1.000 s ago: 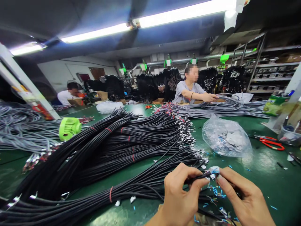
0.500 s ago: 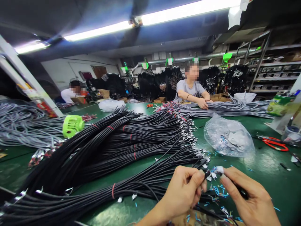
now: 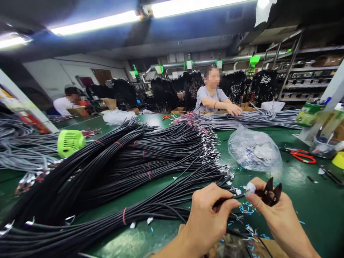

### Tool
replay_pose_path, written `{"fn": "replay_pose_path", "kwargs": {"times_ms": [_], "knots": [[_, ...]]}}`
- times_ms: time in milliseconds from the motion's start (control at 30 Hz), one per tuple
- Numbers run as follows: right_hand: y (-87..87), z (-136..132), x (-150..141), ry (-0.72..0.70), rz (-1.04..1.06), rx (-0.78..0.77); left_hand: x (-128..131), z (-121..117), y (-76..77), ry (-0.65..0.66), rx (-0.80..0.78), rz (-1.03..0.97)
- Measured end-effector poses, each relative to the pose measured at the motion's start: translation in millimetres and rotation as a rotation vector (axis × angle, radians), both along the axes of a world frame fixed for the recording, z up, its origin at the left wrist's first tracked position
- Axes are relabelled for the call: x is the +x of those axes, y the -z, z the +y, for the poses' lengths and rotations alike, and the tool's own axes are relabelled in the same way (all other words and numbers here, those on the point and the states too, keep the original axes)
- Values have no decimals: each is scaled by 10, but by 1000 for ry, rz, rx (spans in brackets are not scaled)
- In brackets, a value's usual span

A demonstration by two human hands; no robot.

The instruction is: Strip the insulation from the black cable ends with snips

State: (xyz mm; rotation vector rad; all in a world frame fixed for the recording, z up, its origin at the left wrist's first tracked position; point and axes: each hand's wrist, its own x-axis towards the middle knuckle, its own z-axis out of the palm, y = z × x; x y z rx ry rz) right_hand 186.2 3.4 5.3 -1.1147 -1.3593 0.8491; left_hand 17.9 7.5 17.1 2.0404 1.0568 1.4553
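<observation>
Since half a second ago, dark cutters (image 3: 270,195) have come into view in the right hand (image 3: 276,215), their two pointed tips sticking up above the knuckles. That hand's thumb and forefinger are pinched on a small white scrap (image 3: 251,187) at the end of a cable (image 3: 228,198). The left hand (image 3: 208,218) is clamped on the same cable just behind its end. It is thin, black and round-sheathed, running back leftward from the hands into a big heap of like cables (image 3: 129,168) banded in red. Blue and white offcuts (image 3: 245,211) litter the green table (image 3: 309,208) under both hands. Beyond the right hand lies a clear bag (image 3: 254,148).
</observation>
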Motion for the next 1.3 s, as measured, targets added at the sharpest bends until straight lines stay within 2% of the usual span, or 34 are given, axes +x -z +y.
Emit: {"fn": "replay_pose_path", "kwargs": {"times_ms": [100, 167, 267, 333, 433, 500, 533, 600, 667, 733, 800, 867, 933, 967, 1033, 1300], "knots": [[21, -45, -49, -196, 247, -168, -9, 42, -29, 41, -22, 30], [12, -35, -54, -262, 279, -186, 1, 51, -35, 60, -78, 59], [-9, 46, -17, -180, 96, -58, 34, 34, -17, 12, -164, 56], [-5, 87, -15, -119, 76, -61, 47, 24, 0, -29, -204, 27], [19, 68, -87, -171, 123, -138, 37, 41, 7, -29, -273, -18], [21, 32, -126, -204, 80, -105, 19, 63, -3, 12, -325, -34], [12, 22, -119, -191, 10, -40, 11, 71, -10, 41, -349, -36], [-21, 33, -32, -66, -206, 140, -2, 77, -23, 103, -399, -39], [-60, 81, 134, 164, -344, 278, -10, 73, -35, 154, -469, -78], [-91, 136, 303, 437, -297, 306, -17, 69, -42, 181, -543, -155], [-108, 167, 382, 570, -255, 309, -21, 68, -44, 190, -593, -216], [-118, 157, 331, 530, -280, 303, -17, 67, -39, 177, -591, -226], [-124, 116, 194, 244, -375, 303, -6, 62, -29, 152, -557, -212], [-128, 91, 123, 150, -399, 313, 0, 58, -24, 140, -539, -209], [-138, 46, 22, 58, -413, 329, 14, 47, -18, 126, -517, -209], [-136, 1, 50, 75, -421, 357, 34, 35, -11, 129, -501, -160]]}}
